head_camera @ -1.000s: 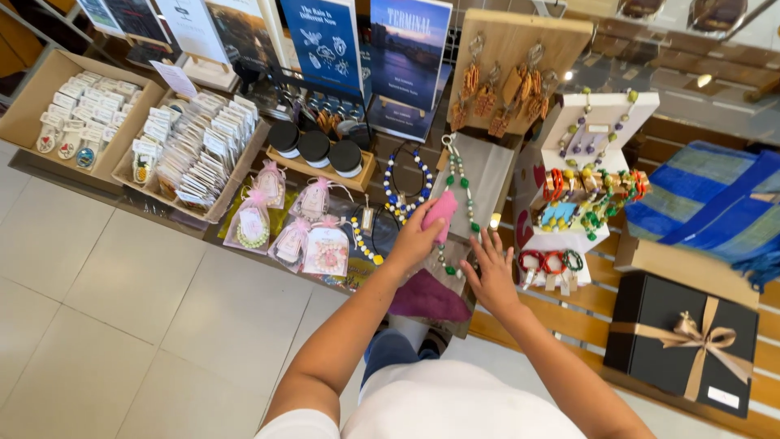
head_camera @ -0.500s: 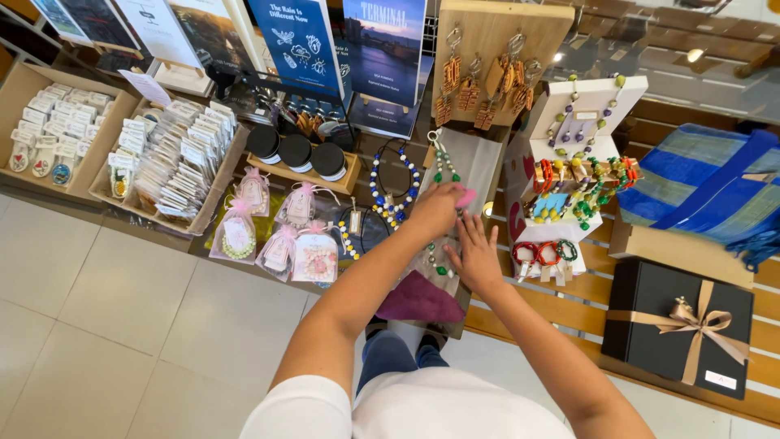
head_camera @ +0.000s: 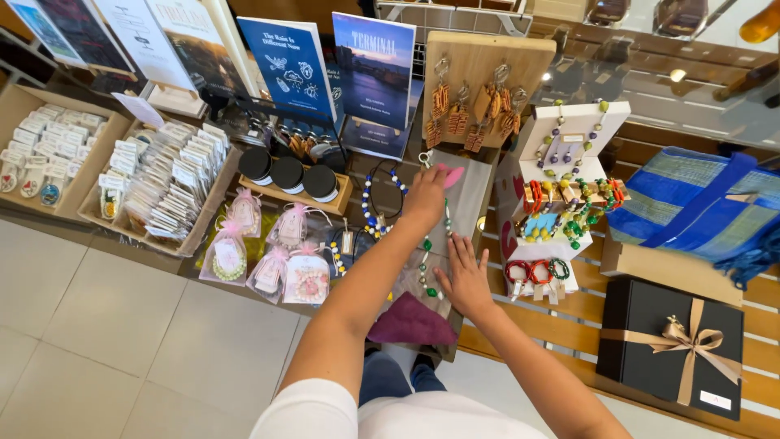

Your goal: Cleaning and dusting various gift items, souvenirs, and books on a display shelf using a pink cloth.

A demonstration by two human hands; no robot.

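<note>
My left hand [head_camera: 424, 197] reaches out over a grey display board [head_camera: 473, 203] and grips a small pink cloth [head_camera: 449, 174] at the board's far end. My right hand [head_camera: 463, 278] lies flat with spread fingers on the board's near end, holding nothing. A green bead necklace [head_camera: 426, 268] runs down the board between the two hands. To the left of my left hand lies a blue and white bead necklace [head_camera: 370, 215]. A purple cloth [head_camera: 410, 319] sits under my left forearm at the table's edge.
Standing books [head_camera: 288, 69], black round tins [head_camera: 287, 172], pink organza bags [head_camera: 268, 252] and boxes of cards [head_camera: 166, 187] fill the left. On the right are a wooden earring board [head_camera: 487, 81], a white bracelet stand [head_camera: 561, 195], blue striped fabric [head_camera: 691, 203] and a black ribboned gift box [head_camera: 674, 341].
My left hand has slid the pink cloth farther up the grey board. My right hand has followed a little and settled flat on the board's near part.
</note>
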